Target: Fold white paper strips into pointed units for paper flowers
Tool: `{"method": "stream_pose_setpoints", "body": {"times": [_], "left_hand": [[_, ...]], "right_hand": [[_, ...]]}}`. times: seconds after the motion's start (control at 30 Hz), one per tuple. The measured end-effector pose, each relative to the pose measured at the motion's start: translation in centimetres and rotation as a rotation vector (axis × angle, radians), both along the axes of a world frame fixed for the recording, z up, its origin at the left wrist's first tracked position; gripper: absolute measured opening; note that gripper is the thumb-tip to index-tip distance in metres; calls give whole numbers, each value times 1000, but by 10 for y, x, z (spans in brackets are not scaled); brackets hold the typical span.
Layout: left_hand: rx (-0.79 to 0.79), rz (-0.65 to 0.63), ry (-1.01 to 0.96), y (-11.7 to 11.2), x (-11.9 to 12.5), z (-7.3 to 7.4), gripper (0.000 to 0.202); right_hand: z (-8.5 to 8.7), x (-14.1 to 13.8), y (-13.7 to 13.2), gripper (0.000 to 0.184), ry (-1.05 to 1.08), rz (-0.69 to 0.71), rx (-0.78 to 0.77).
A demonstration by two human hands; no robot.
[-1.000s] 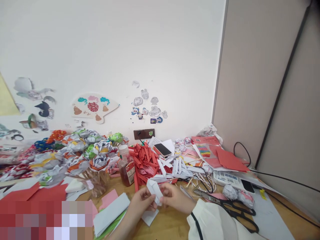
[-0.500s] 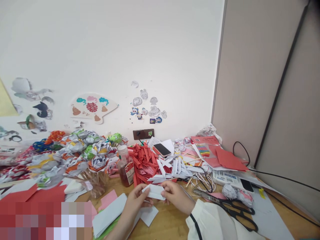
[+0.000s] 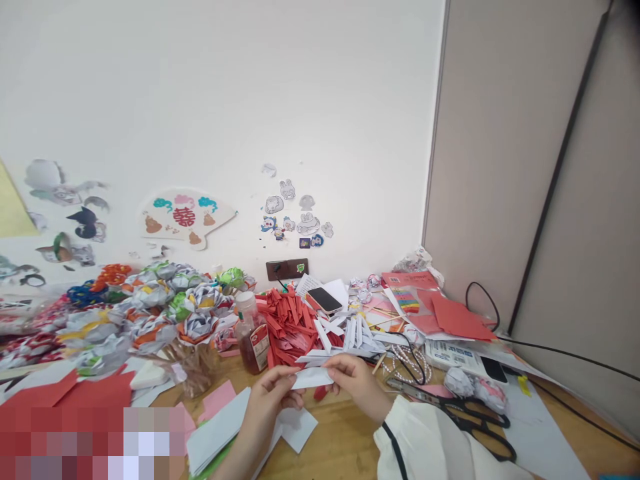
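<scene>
A small folded strip of white paper [image 3: 312, 379] is stretched between my two hands above the wooden table. My left hand [image 3: 273, 395] pinches its left end with thumb and fingers. At the other end, my right hand [image 3: 353, 381] grips the paper between thumb and forefinger. Beneath and beside my left hand lie a loose white sheet [image 3: 300, 427] and a stack of white paper [image 3: 217, 427] on green sheets. Just behind my hands are a heap of folded red paper strips [image 3: 290, 327] and a pile of folded white strips [image 3: 357, 333].
Large black-handled scissors [image 3: 465, 413] lie right of my right forearm. A bottle of dark red liquid [image 3: 253, 343] stands behind my left hand. Crumpled paper flowers [image 3: 175, 300] crowd the left. A phone [image 3: 324, 301] rests among papers, and cables [image 3: 565, 357] run along the right.
The paper between my hands now shows a narrower, flatter strip and sits slightly higher. My right hand has risen a little, and a small red piece is now visible below the paper.
</scene>
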State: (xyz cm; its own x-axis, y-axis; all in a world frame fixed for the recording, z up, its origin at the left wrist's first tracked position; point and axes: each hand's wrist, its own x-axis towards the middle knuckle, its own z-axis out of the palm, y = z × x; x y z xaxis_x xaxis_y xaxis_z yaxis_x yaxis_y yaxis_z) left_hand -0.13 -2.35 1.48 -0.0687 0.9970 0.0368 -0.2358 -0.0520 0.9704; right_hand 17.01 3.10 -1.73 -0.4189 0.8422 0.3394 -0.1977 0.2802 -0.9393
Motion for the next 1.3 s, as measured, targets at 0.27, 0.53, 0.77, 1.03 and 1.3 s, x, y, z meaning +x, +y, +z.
{"method": "stream_pose_setpoints", "body": {"times": [0.27,0.53,0.77,1.03,1.3], "left_hand": [[-46,-23,-80,3,0,-2,17],[-95,-57,23,2,3,1,23],[-125,-36,169,6,2,-5,34],[-105,-66,295,8,2,-11,37],[-113,-61,247,9,3,-14,39]], "right_hand": [[0,-2,0,28,10,-48,-38],[-7,4,-1,19,-258,-189,332],[2,7,-6,25,-307,-80,265],[0,5,-5,29,-329,24,131],[-2,4,-3,26,-270,71,26]]}}
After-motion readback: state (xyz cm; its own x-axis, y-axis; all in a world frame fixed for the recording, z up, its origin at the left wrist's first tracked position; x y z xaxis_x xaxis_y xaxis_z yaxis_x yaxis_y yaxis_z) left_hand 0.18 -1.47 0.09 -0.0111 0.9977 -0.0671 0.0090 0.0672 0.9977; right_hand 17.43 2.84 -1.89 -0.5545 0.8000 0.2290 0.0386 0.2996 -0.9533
